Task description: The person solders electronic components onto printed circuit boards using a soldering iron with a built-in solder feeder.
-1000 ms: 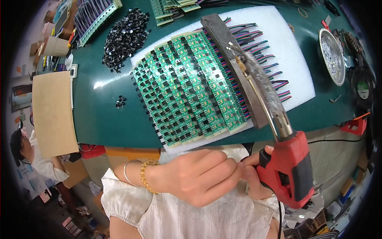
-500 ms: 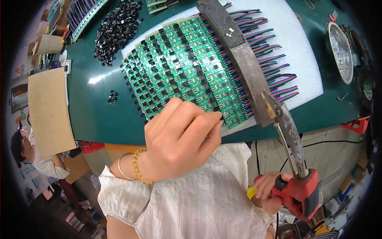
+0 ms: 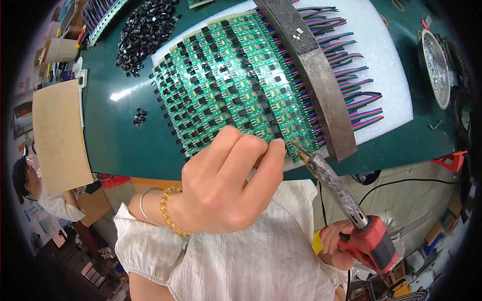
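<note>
My left hand (image 3: 228, 183) is closed in a pinch at the near edge of a panel of green circuit boards (image 3: 286, 108); what its fingertips hold, if anything, is hidden. My right hand (image 3: 335, 243) grips the red handle of a soldering gun (image 3: 336, 193). The gun's tip reaches the panel's near right corner, just right of my left fingertips; whether it touches cannot be seen. Rows of small black parts sit on the boards. Coloured wires (image 3: 369, 113) run from the panel's right side, under a dark heavy bar (image 3: 326, 93) lying across them.
Under the boards and wires lies a white foam sheet (image 3: 394, 85) on the green table (image 3: 130, 160). A pile of black components (image 3: 145, 35) and a smaller heap (image 3: 140, 117) are at left. A metal dish (image 3: 436, 70) stands at far right. Another person (image 3: 55, 200) is at far left.
The soldering gun has swung left, its tip coming from over the bar down to the board corner beside my left fingertips. My left hand stays pinched at nearly the same spot.
</note>
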Tool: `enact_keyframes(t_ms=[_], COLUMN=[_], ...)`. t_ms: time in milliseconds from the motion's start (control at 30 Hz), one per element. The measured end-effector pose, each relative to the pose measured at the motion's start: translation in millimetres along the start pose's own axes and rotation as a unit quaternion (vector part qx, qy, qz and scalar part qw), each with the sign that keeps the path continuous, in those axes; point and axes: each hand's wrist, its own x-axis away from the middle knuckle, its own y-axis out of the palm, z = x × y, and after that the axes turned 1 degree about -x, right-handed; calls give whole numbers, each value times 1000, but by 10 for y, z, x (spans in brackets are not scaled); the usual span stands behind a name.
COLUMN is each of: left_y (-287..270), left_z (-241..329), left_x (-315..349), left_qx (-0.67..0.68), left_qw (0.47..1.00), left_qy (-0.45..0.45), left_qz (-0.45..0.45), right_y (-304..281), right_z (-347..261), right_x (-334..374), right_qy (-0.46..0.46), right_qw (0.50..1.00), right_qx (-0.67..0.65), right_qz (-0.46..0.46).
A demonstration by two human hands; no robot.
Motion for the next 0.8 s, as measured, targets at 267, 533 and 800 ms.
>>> enact_keyframes(t_ms=[267,533,800], left_y=[23,-14,-26], left_z=[-57,-5,-10], left_x=[-5,-48,-27], left_qx=[0,17,12], left_qw=[999,1000,1000], left_qy=[50,-2,-4], left_qz=[16,-7,-18], right_y=[-253,232,-58], right_z=[475,-149,65], right_x=[381,-10,406], right_qy=[-94,7,80], right_qw=[979,990,981], right_qx=[-156,-69,173], right_qz=[-97,126,-28])
